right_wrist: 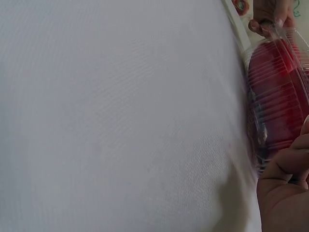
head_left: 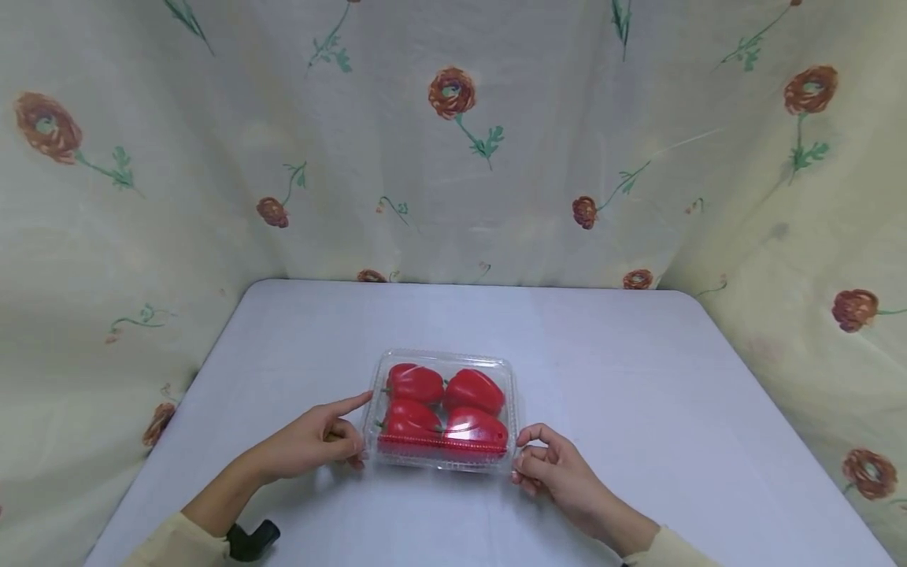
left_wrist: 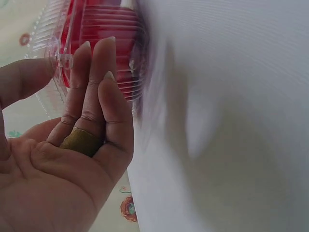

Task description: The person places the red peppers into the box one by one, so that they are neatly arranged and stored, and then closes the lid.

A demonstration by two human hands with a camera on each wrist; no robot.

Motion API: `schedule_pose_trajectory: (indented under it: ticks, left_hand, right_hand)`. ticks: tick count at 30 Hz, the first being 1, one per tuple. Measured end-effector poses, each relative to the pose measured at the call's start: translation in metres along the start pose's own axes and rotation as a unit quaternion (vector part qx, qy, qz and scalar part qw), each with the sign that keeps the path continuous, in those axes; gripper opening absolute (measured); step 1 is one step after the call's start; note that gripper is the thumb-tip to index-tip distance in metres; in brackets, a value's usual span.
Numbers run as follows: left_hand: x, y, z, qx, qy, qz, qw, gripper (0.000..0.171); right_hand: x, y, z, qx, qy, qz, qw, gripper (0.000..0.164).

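A clear plastic clamshell box (head_left: 446, 356) lies closed on the table, with several red bell peppers (head_left: 414, 383) inside in two rows. At its front left corner my left hand (head_left: 312, 441) pinches the rim, index finger stretched along the left side. In the left wrist view the thumb meets the rim of the box (left_wrist: 43, 38), while the other fingers (left_wrist: 112, 104) lie against the ribbed side wall. My right hand (head_left: 560, 472) grips the front right corner with bent fingers. Only part of the right hand (right_wrist: 289, 188) shows in the right wrist view.
A white-covered table (head_left: 623, 378) with rounded far corners carries the box near its middle. Floral curtains (head_left: 524, 197) hang behind it and along both sides. A black strap piece (head_left: 253, 541) sticks out beside the left wrist.
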State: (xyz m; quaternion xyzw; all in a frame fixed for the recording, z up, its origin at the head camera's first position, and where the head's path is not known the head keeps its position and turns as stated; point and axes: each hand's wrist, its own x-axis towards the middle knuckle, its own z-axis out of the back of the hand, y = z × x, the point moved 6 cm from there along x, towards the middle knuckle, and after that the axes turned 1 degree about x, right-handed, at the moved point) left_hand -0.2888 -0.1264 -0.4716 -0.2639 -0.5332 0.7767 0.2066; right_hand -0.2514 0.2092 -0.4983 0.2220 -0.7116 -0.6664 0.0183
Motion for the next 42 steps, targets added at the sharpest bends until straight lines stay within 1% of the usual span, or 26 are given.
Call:
schedule_pose_trajectory:
  ticks: [3, 12, 17, 24, 27, 29, 32, 36, 38, 40, 42]
  left_hand:
    - [-0.001, 0.000, -0.001, -0.008, 0.003, 0.002, 1.0000, 0.075]
    - [0.000, 0.003, -0.002, -0.038, -0.004, 0.014, 0.9992, 0.074]
    - [-0.002, 0.002, -0.004, -0.048, -0.016, 0.015, 0.9986, 0.075]
    - [-0.002, 0.004, -0.007, -0.063, -0.034, 0.012, 0.9973, 0.075]
    - [-0.001, 0.006, -0.008, -0.073, -0.040, 0.014, 0.9964, 0.075]
    - [-0.001, 0.006, -0.008, -0.071, -0.043, 0.017, 0.9964, 0.074]
    - [0.000, 0.005, -0.008, -0.048, -0.044, 0.016, 0.9978, 0.073]
    - [0.000, 0.000, -0.004, 0.031, -0.048, 0.008, 0.9984, 0.070]
    - [-0.001, -0.003, 0.000, 0.079, -0.055, 0.002, 0.9953, 0.066]
    - [-0.002, -0.007, 0.006, 0.124, -0.068, -0.003, 0.9899, 0.060]
    - [-0.002, -0.012, 0.012, 0.157, -0.083, -0.008, 0.9840, 0.054]
  right_hand:
    - [-0.002, -0.001, 0.000, 0.002, -0.009, -0.012, 1.000, 0.030]
    - [-0.001, 0.003, -0.001, -0.012, 0.011, -0.010, 1.000, 0.030]
    - [-0.002, 0.002, -0.001, -0.014, 0.009, -0.012, 1.000, 0.029]
    - [-0.003, 0.004, -0.003, -0.017, 0.017, -0.007, 1.000, 0.029]
    - [-0.004, 0.005, -0.002, -0.026, 0.014, -0.007, 1.000, 0.028]
    - [-0.004, 0.005, -0.001, -0.035, 0.009, -0.006, 0.999, 0.027]
    - [-0.004, 0.006, 0.001, -0.053, 0.001, 0.000, 0.999, 0.026]
    - [-0.004, 0.007, 0.003, -0.081, -0.007, 0.006, 0.997, 0.026]
    - [-0.004, 0.009, 0.005, -0.103, -0.012, 0.010, 0.995, 0.025]
    - [-0.005, 0.011, 0.008, -0.134, -0.020, 0.013, 0.991, 0.024]
    - [-0.004, 0.015, 0.013, -0.168, -0.030, 0.019, 0.985, 0.023]
